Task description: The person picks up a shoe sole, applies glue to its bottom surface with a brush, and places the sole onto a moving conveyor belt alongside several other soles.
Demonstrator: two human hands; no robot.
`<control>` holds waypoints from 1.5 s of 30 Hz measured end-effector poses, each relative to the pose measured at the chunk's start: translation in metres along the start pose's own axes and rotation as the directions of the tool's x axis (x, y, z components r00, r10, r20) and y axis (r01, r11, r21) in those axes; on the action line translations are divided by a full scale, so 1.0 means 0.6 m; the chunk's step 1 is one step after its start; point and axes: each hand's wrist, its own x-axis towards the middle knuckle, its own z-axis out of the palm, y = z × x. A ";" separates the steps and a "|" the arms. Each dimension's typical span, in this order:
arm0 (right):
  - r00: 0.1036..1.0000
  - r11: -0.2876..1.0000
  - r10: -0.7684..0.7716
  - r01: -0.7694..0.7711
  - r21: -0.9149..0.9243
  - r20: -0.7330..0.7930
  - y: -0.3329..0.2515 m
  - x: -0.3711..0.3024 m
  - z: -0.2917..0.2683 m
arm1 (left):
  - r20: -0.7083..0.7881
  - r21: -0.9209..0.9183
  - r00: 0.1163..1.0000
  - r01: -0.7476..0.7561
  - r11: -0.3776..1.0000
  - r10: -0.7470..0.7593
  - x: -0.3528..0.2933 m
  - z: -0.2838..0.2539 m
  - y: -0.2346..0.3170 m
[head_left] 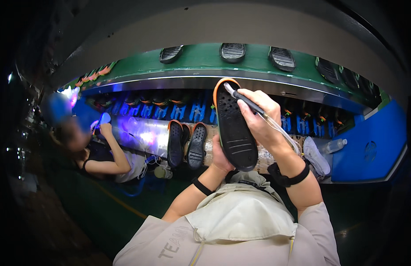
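My left hand [221, 156] holds a black shoe sole with an orange rim [233, 128] upright from behind, its tread side facing me. My right hand [258, 116] grips a thin black brush-like tool [245, 100] with a clear tube trailing from it. The tool's tip touches the top end of the sole near the orange edge. Black bands sit on both my wrists.
Two more black soles [185, 145] lean on the shelf to the left. Several soles ride on the green conveyor [201, 60] above. Another person [103, 153] sits at the left. A plastic bottle [334, 145] and a white cloth [315, 155] lie at the right.
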 end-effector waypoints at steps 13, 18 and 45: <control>0.933 0.950 -0.307 0.312 0.002 0.189 -0.007 -0.003 0.017 | -0.034 0.009 0.992 -0.118 0.993 0.118 -0.004 0.021 0.020; 0.980 0.980 -0.140 0.117 0.160 0.141 -0.019 -0.005 0.011 | -0.003 0.061 0.990 -0.139 0.988 0.139 -0.001 0.013 0.038; 0.857 0.972 -0.213 0.233 0.016 0.469 -0.040 -0.022 -0.042 | 0.104 0.147 0.982 -0.173 0.974 0.159 0.037 0.039 0.102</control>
